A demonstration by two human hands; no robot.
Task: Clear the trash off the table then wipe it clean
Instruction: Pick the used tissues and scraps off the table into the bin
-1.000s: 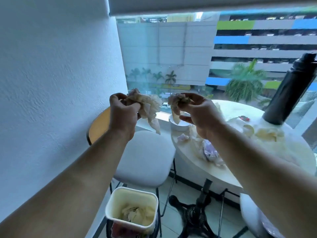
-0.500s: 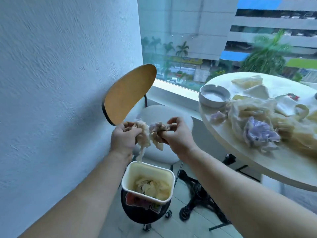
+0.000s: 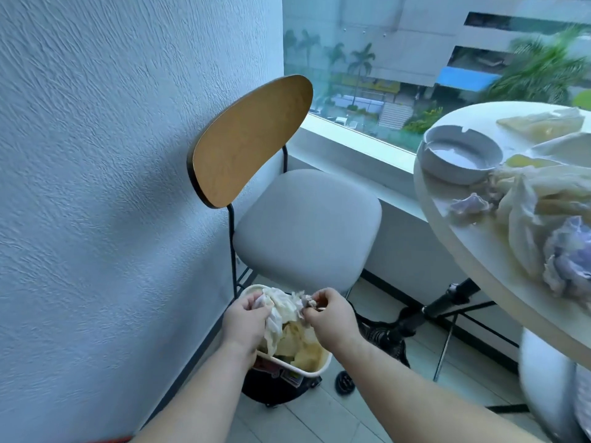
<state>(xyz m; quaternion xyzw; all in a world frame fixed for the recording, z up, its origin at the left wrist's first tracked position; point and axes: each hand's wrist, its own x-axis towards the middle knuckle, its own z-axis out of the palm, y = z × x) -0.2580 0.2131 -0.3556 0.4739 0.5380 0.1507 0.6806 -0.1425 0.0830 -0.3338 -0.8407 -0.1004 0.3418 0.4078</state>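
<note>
Head view: both hands are low over a small white-rimmed bin [image 3: 315, 369] that stands on the floor by the front of a grey-seated chair [image 3: 307, 225]. The left hand [image 3: 244, 321] is clenched round a crumpled white tissue [image 3: 278, 306], whose loose end hangs into the mouth of the bin. The right hand [image 3: 329, 318] pinches a smaller greyish wad [image 3: 307, 303] between thumb and fingertips. The two pieces meet between the hands, and I cannot tell whether they are joined. The bin holds yellowish crumpled paper. Its dark lower body is mostly hidden behind the forearms, and its sticker is unreadable.

On the right, the round pale counter [image 3: 463, 247] is cut off by the frame edge. Near its rim sits a grey ashtray [image 3: 460, 158]. Beside it are a small crumpled scrap [image 3: 472, 204], a pale rumpled bag [image 3: 524, 215] and a blurred purplish wad [image 3: 569, 260]. Flat yellowish wrappers [image 3: 543, 123] at the far side are partly out of frame.
</note>
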